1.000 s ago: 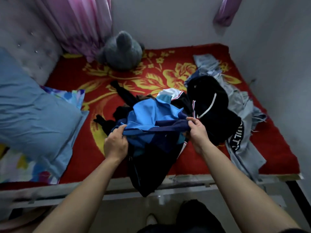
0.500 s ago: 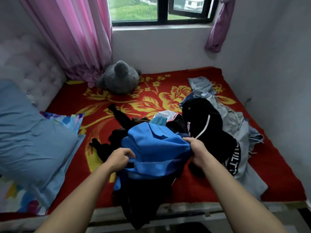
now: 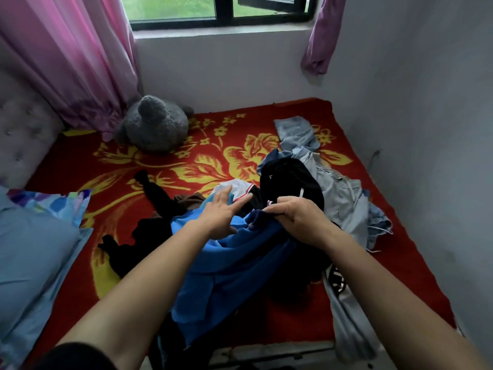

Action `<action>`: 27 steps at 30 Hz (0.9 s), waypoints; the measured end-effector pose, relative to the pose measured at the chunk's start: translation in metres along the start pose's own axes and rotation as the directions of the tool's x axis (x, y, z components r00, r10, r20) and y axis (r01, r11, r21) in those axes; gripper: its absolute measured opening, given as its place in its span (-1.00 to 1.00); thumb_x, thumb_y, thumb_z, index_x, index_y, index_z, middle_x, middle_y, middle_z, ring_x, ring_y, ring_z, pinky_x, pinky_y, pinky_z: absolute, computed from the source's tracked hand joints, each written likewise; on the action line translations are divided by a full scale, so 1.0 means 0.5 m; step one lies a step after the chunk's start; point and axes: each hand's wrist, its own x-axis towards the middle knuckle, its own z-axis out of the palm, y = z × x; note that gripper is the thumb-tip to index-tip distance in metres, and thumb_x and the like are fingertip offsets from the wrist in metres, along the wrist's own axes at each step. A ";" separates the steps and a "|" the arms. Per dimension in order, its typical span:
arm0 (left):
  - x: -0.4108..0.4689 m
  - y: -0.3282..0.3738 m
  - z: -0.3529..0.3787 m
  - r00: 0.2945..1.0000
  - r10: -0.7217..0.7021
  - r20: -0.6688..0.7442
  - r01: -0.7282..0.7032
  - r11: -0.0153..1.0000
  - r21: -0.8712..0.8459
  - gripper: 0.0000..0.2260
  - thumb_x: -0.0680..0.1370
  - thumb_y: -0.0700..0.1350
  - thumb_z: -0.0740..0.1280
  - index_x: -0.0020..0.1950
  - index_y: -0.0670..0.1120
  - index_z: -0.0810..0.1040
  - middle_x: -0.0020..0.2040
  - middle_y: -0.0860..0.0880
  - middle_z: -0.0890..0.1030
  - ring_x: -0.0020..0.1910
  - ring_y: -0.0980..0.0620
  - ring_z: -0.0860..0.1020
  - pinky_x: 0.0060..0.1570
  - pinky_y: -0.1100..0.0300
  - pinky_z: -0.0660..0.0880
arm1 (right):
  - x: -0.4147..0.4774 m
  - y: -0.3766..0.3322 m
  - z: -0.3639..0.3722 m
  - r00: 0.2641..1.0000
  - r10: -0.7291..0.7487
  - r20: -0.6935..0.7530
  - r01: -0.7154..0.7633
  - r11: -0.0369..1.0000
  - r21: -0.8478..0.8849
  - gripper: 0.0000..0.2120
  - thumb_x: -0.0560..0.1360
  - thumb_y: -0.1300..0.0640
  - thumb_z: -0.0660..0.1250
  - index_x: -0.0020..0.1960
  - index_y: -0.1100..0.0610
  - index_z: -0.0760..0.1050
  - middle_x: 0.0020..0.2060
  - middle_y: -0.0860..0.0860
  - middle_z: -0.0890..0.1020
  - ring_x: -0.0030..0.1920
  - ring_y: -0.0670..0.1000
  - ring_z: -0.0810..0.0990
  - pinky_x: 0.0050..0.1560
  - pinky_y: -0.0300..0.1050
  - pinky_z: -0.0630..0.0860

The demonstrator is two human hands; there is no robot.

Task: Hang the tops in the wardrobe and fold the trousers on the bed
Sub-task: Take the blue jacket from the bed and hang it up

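Observation:
A blue and navy top [image 3: 226,265] lies bunched on the red flowered bed [image 3: 186,166], hanging over the near edge. My right hand [image 3: 296,217] grips a navy fold of it at its upper edge. My left hand [image 3: 224,212] hovers over the blue cloth with fingers spread straight, holding nothing. A black garment with white trim [image 3: 288,180] sits just behind my right hand. Pale grey-blue trousers [image 3: 338,198] sprawl along the right side of the bed. Another black garment [image 3: 149,222] lies to the left of the pile, with a white piece [image 3: 234,186] behind my left hand.
A grey plush toy [image 3: 154,124] sits at the head of the bed by the pink curtain [image 3: 69,60]. Blue pillows [image 3: 32,252] fill the left side. A white wall [image 3: 426,129] runs close along the right. A window [image 3: 218,9] is at the back.
My left hand let go of the blue top and opened, reaching forward over it. My right hand kept its grip and moved further onto the bed. The camera tilted upward.

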 end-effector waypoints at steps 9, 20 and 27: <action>0.012 -0.002 0.012 0.976 0.071 -0.204 -0.061 0.997 0.053 -0.85 0.56 0.01 0.30 0.07 -0.01 0.53 0.24 0.03 0.55 0.39 -0.04 0.37 0.05 0.08 0.36 | 0.035 0.060 -0.020 0.999 0.029 0.044 -0.028 0.999 -0.018 -0.78 0.58 0.08 0.30 0.16 -0.08 0.63 -0.08 -0.07 0.67 -0.02 0.02 0.64 -0.09 -0.06 0.53; -0.153 -0.114 -0.217 0.523 -0.374 -0.766 0.238 0.927 -0.290 -0.86 0.60 -0.14 0.23 -0.03 -0.15 0.28 -0.23 -0.29 0.60 -0.24 -0.38 0.56 -0.31 0.02 0.22 | 0.164 0.001 0.017 0.885 0.452 0.112 -0.430 0.885 -0.177 -0.67 0.43 -0.32 0.35 0.00 -0.10 0.61 -0.10 -0.07 0.64 -0.02 0.04 0.60 -0.17 -0.10 0.45; -0.328 -0.223 -0.313 0.178 -0.582 -0.794 0.323 0.796 -0.511 -0.61 0.53 -0.25 0.14 0.37 -0.20 0.32 0.05 -0.36 0.61 -0.03 -0.41 0.56 -0.08 -0.16 0.44 | 0.324 -0.208 -0.006 0.978 0.192 -0.083 -0.207 0.938 -0.279 -0.75 0.52 -0.01 0.26 0.09 0.10 0.55 0.03 0.11 0.61 -0.02 0.23 0.61 -0.14 -0.01 0.44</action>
